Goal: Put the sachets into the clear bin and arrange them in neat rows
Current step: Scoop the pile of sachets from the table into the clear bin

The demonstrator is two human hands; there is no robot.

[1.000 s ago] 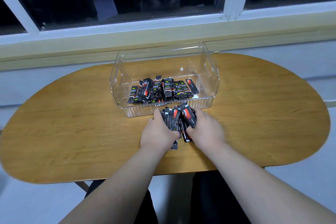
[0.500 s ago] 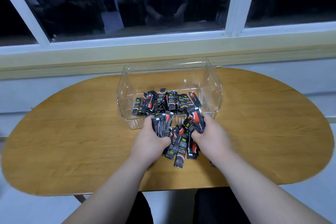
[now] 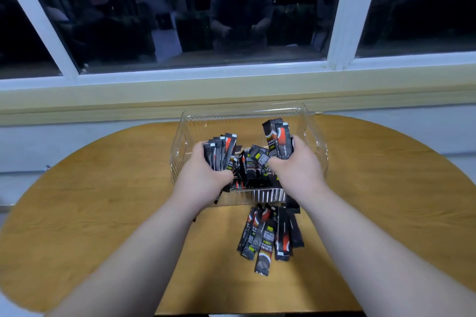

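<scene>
1. Above the clear bin (image 3: 317, 136) on the wooden table (image 3: 103, 213), both hands are raised over the interior, each holding its own bundle of sachets.
2. Left hand (image 3: 203, 180): fingers curled tight round the lower half of the left bundle (image 3: 220, 149), whose tops stand clear above the fist.
3. Right hand (image 3: 296, 172): fingers and thumb clamped on the right bundle (image 3: 279, 140), which stands higher than the left one and closer to the bin's far right corner.
4. Axis: both bundles are held nearly upright, their long axes roughly parallel and tipped slightly toward the window. Between and below the two hands, the sachets already in the bin (image 3: 253, 165) lie jumbled, not in rows.
5. Outside the bin, a loose pile of sachets (image 3: 268, 237) lies on the table just beside the near wall, long axes running from the person toward the bin. It sits under the right forearm, so the right hand is the nearer one to it.
6. Judged relation: each bundle is directly over the bin floor, so the coming move is a straight lowering. Neat rows would probably require the bundles to be set down with their long axes matched, on a floor that is crowded at present.
</scene>
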